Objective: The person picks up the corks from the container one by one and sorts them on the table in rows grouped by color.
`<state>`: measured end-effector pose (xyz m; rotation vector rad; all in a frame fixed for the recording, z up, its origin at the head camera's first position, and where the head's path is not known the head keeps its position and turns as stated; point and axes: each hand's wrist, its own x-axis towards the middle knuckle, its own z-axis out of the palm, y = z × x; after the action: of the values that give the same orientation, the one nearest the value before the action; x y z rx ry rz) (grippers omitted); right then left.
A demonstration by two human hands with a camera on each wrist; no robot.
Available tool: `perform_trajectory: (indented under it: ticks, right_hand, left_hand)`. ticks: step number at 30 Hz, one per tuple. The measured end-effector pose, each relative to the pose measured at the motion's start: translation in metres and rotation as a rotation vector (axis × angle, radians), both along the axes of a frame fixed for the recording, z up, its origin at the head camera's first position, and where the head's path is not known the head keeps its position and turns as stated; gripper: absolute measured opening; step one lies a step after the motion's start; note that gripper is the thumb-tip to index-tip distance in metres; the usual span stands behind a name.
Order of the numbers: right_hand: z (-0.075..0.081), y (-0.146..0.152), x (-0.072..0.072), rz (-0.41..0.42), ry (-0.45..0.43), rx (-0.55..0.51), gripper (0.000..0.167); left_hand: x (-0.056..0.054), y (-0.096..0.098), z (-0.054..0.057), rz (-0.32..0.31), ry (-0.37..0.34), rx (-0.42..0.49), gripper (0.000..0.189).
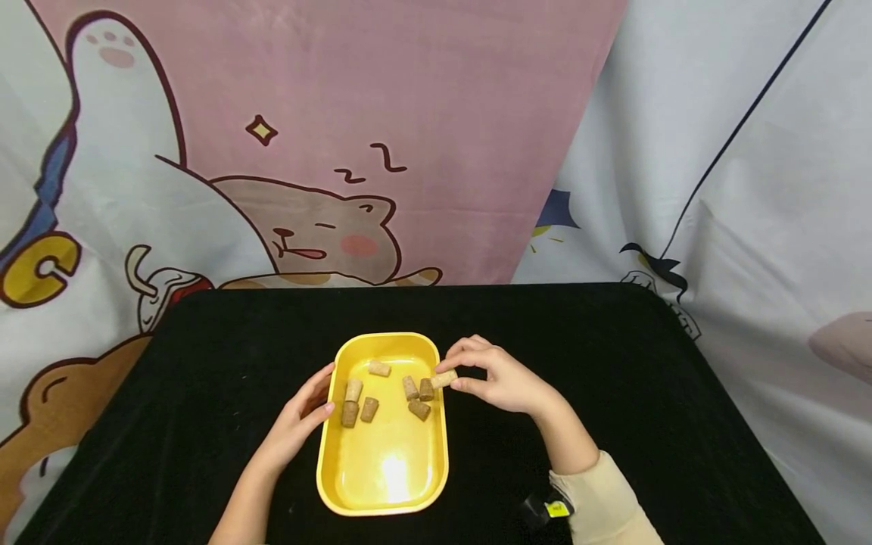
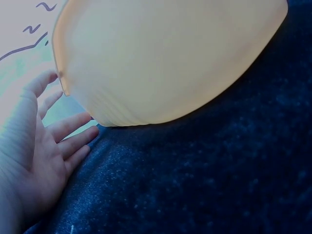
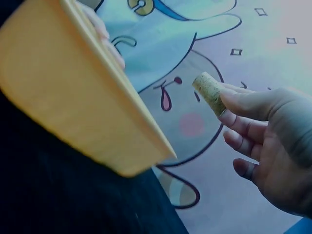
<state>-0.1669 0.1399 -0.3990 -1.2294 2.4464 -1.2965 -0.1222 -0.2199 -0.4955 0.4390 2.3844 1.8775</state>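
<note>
A yellow plastic tray with tall walls stands on the black cloth. My left hand holds its left side, thumb at the rim and fingers along the outer wall; in the left wrist view the fingers are fairly straight. Between thumb and fingertips my right hand pinches a light cork, raised over the tray's right rim. The right wrist view shows this tapered cork sticking out past the thumb. Inside the tray lie several corks, among them a dark cork and a light cork.
Black cloth covers the table around the tray. Behind its far edge hangs a curtain with cartoon animals. A small dark object with a yellow label sits beside the right sleeve.
</note>
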Motion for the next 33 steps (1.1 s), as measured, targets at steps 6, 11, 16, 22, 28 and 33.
perform_trajectory:
  ticks: [6, 11, 16, 22, 28, 33]
  right_hand:
    - [-0.003, 0.016, -0.015, 0.010, -0.056, 0.041, 0.023]
    - [-0.010, 0.024, -0.026, -0.014, -0.111, 0.070, 0.021]
    - [-0.015, 0.030, -0.036, -0.052, -0.156, 0.120, 0.020]
    - [-0.021, 0.035, -0.050, -0.034, -0.201, 0.154, 0.019]
    - [-0.028, 0.040, -0.065, 0.026, -0.239, 0.142, 0.020]
    - [-0.036, 0.044, -0.073, 0.046, -0.293, 0.110, 0.022]
  left_hand:
    - [0.000, 0.000, 0.000, 0.005, 0.009, -0.011, 0.056]
    - [0.000, -0.001, -0.001, -0.002, 0.008, -0.001, 0.056]
    - [-0.001, 0.000, -0.001, -0.009, 0.000, 0.015, 0.056]
    - [-0.001, 0.000, 0.000, -0.009, -0.003, 0.013, 0.056]
    - [-0.001, 0.000, -0.001, -0.012, 0.004, 0.017, 0.056]
    - [-0.001, 0.000, -0.001, -0.006, 0.007, 0.012, 0.056]
